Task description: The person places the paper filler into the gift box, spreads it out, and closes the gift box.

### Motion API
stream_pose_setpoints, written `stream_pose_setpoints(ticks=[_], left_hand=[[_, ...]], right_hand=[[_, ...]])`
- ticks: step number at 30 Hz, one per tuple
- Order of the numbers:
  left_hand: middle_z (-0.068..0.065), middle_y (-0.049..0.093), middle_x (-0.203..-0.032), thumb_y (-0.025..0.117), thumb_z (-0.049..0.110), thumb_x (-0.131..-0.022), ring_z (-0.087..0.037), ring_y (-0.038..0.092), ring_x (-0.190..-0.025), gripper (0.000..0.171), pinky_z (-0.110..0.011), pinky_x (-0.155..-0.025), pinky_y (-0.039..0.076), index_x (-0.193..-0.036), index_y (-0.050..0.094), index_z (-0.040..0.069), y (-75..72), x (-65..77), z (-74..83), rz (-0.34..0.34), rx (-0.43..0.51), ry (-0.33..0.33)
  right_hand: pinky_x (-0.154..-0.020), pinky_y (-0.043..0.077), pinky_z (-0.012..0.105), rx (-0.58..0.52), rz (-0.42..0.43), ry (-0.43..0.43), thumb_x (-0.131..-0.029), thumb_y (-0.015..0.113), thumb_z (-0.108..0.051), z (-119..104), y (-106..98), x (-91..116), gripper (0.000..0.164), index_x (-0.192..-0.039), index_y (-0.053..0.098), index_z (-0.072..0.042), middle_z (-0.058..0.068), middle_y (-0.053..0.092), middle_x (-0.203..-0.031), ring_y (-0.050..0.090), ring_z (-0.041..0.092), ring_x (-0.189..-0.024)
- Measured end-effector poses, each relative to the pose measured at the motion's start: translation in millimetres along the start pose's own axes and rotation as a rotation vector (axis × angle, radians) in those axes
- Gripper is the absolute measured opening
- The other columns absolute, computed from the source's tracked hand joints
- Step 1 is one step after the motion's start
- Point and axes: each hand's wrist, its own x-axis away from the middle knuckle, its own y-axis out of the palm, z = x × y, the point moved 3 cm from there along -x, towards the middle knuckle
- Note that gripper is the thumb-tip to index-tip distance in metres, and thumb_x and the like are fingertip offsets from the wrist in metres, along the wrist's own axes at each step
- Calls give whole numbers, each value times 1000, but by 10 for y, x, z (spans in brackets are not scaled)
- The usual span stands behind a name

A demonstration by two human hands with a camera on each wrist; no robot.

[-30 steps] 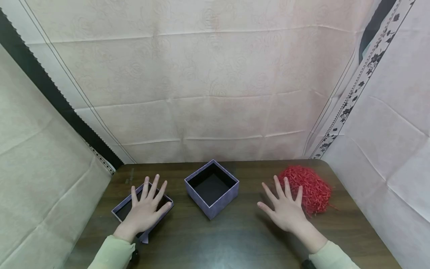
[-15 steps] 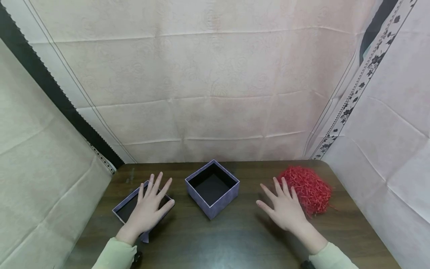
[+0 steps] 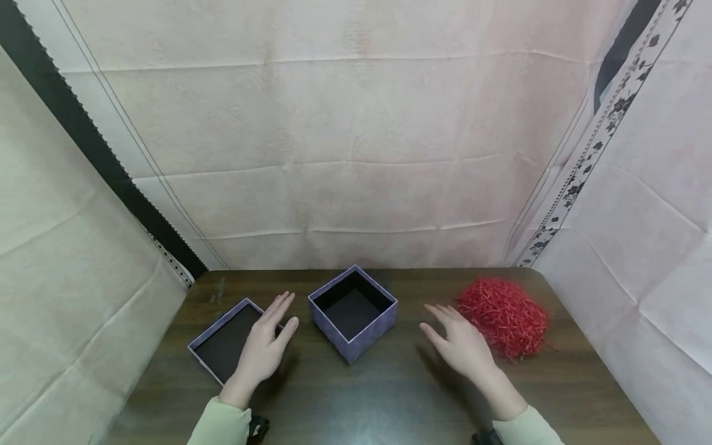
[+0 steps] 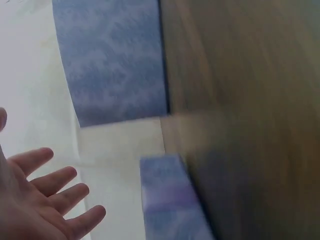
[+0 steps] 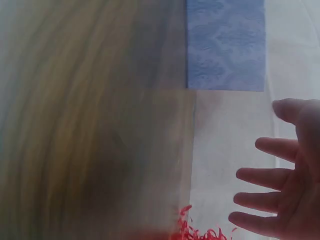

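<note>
left hand [image 3: 261,353] and right hand [image 3: 463,347] were drawn inward, fingers nearly straight, nothing held, while the open box [image 3: 372,334] was left empty between them on the worktop [image 3: 356,402], left-side tray [image 3: 228,340] and right-side red shreds [image 3: 505,316] seemingly not yet used.

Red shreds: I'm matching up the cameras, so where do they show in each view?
Head: red shreds at lower right, on the table.
Left wrist: not in it.
Right wrist: red shreds at the bottom edge, right of centre, partly cut off.
Shared landmark: the box, below centre in head, at the top in left wrist and right wrist.
</note>
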Motion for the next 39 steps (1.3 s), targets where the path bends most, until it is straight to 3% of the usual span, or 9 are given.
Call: stream_pose_setpoints(ticks=[3, 6, 11, 15, 21, 28, 39], left_hand=[[-8, 45, -166, 56, 30, -113, -33, 41, -153, 52, -57, -121, 37, -162, 49, 11, 117, -15, 53, 62, 90, -42], [-10, 41, -169, 57, 31, -113, -33, 37, -155, 57, -54, -125, 31, -164, 44, 9, 265, -9, 127, 89, 164, -114], [-12, 18, -177, 57, 35, -112, -33, 17, -162, 74, -56, -130, 15, -170, 23, 5, 535, 19, 237, 37, 267, -231], [-10, 3, -179, 59, 37, -111, -31, 4, -164, 84, -55, -131, 8, -171, 10, 4, 697, 25, 311, -1, 361, -307], [-10, -6, -179, 63, 34, -109, -31, -3, -164, 91, -54, -131, 6, -171, 4, 3, 822, 24, 404, -2, 429, -323], [-7, -12, -179, 68, 35, -106, -33, -4, -163, 100, -58, -130, 9, -172, -3, 11, 902, 44, 428, -6, 428, -335], [-9, -13, -179, 74, 34, -102, -35, -5, -163, 108, -62, -130, 5, -172, -6, 11, 954, 48, 415, -7, 395, -341]], right_hand=[[-111, 48, 65, -103, -10, 33, -108, 59, -55, -27, 32, -38, 58, -150, 64, -16, 13, 64, -149, 58, 39, -139], [-112, 49, 62, -237, -14, 75, -108, 62, -49, -45, 96, -101, 53, -152, 63, -20, 10, 63, -150, 60, 34, -138], [-115, 47, 59, -465, 11, 114, -108, 66, -41, -127, 265, -257, 49, -153, 62, -22, 8, 63, -151, 58, 31, -140], [-116, 46, 55, -607, 69, 139, -107, 68, -36, -222, 380, -371, 49, -152, 62, -17, 9, 63, -150, 58, 30, -140], [-119, 44, 51, -787, 65, 191, -109, 66, -30, -364, 518, -443, 48, -154, 60, -13, 10, 61, -153, 57, 28, -141], [-112, 50, 48, -782, 74, 199, -109, 65, -27, -446, 635, -443, 45, -153, 62, -18, 12, 65, -147, 63, 27, -134], [-117, 46, 51, -761, 49, 219, -108, 68, -31, -434, 643, -443, 47, -153, 63, -21, 13, 59, -154, 59, 30, -139]])
